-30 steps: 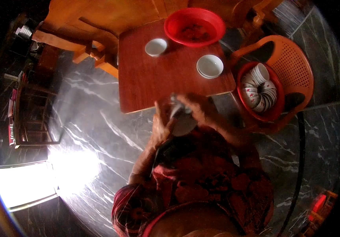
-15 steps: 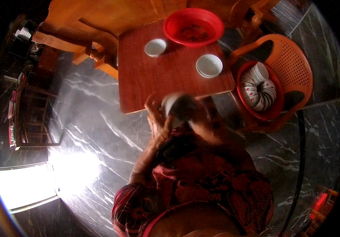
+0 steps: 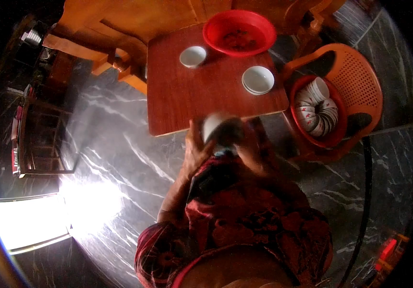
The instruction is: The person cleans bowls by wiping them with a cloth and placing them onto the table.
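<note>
A white bowl (image 3: 210,126), smeared by motion, is held in front of my body at the near edge of the red-brown table (image 3: 182,101). My left hand (image 3: 196,150) is wrapped round the bowl's left side. On the right, my right hand (image 3: 249,150) is closed against a dark, blurred patch at the bowl; whether this is a cloth or shadow I cannot tell. Farther up the table stand a single white bowl (image 3: 193,57) and a small stack of white bowls (image 3: 258,80). A red basin (image 3: 240,32) sits at the back.
To the right, an orange plastic chair (image 3: 358,86) carries a red tub (image 3: 343,117) filled with several nested patterned bowls (image 3: 318,113). A wooden bench (image 3: 134,19) stands behind the table. Dark marbled floor (image 3: 115,125) surrounds it, with a dark hose or cable (image 3: 367,182) at right.
The whole view has shifted slightly, placing the table a little farther right. My right hand has drawn down and nearer my body beside the bowl; my left hand still grips it.
</note>
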{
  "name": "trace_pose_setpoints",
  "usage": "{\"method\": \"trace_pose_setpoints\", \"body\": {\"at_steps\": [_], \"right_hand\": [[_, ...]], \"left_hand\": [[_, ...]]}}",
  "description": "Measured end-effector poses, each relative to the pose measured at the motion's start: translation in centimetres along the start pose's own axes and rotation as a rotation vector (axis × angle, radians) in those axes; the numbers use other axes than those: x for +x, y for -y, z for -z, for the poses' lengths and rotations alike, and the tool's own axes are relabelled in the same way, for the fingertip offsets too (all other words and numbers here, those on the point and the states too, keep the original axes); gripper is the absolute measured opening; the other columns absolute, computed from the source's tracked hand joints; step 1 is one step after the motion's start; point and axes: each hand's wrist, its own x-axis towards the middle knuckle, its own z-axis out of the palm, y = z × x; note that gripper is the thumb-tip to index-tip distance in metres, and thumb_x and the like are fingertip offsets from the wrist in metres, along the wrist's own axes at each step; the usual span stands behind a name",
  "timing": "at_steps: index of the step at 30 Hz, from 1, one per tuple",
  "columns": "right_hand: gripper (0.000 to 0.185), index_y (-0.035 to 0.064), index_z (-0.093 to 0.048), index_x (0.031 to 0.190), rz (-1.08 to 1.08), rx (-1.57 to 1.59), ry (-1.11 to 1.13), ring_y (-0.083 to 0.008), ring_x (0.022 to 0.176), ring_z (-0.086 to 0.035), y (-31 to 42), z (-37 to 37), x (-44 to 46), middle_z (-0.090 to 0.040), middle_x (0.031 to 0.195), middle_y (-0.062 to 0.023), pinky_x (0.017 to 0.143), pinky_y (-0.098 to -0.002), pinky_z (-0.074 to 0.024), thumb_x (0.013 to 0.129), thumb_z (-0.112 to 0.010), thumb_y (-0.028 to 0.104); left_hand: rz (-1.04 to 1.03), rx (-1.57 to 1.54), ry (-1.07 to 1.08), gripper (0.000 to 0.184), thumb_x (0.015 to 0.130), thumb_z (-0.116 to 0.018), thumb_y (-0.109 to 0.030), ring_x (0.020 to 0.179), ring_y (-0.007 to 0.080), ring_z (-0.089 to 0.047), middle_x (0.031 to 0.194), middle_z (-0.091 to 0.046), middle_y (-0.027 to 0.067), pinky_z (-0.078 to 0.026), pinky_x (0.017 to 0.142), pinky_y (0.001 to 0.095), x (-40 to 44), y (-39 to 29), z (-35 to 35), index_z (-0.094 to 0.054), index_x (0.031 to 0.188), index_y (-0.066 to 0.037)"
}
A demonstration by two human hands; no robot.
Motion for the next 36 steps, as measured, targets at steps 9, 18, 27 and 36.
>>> {"method": "trace_pose_setpoints", "body": {"at_steps": [9,18,27,36], "right_hand": [[0.046,0.0038,-0.048,0.118,0.514,-0.568,0.041,-0.0281,0.100,-0.056,9.6,0.3,-1.2,-0.057,0.110,-0.0135,0.082,-0.0382,-0.0457,0.075,-0.064,0.002],[0.044,0.0020,-0.048,0.115,0.974,-1.038,0.414,-0.0347,0.091,-0.056,13.2,-0.4,-0.1,-0.053,0.112,-0.0154,0.078,-0.0404,-0.0487,0.073,-0.056,-0.005],[0.053,0.0054,-0.045,0.119,0.467,-0.731,0.417,-0.0293,0.098,-0.058,11.5,-0.1,1.4,-0.057,0.108,-0.0166,0.080,-0.0370,-0.0482,0.071,-0.066,0.001],[0.041,0.0017,-0.050,0.113,0.330,-0.499,0.058,-0.0258,0.093,-0.060,6.4,-0.6,1.1,-0.060,0.103,-0.0133,0.080,-0.0371,-0.0477,0.078,-0.067,0.013]], "left_hand": [[-0.045,0.244,0.226,0.058,0.076,-0.060,-0.009,0.112,0.0371,-0.050,0.119,-0.050,0.0264,-0.039,0.094,0.0395,-0.1,0.3,0.3,-0.035,0.126,0.007],[0.035,0.189,0.228,0.060,0.078,-0.057,-0.012,0.110,0.0381,-0.051,0.118,-0.052,0.0247,-0.041,0.091,0.0413,-0.7,-0.9,-0.7,-0.032,0.130,0.003],[0.201,-0.295,0.038,0.084,0.075,-0.061,-0.048,0.108,0.0334,-0.050,0.119,-0.047,0.0263,-0.040,0.090,0.0419,-0.5,1.3,-0.8,-0.018,0.133,-0.005],[0.020,-0.459,-0.177,0.082,0.075,-0.064,-0.046,0.107,0.0304,-0.049,0.117,-0.045,0.0223,-0.041,0.090,0.0399,-0.3,1.4,-1.5,-0.022,0.132,-0.005]]}}
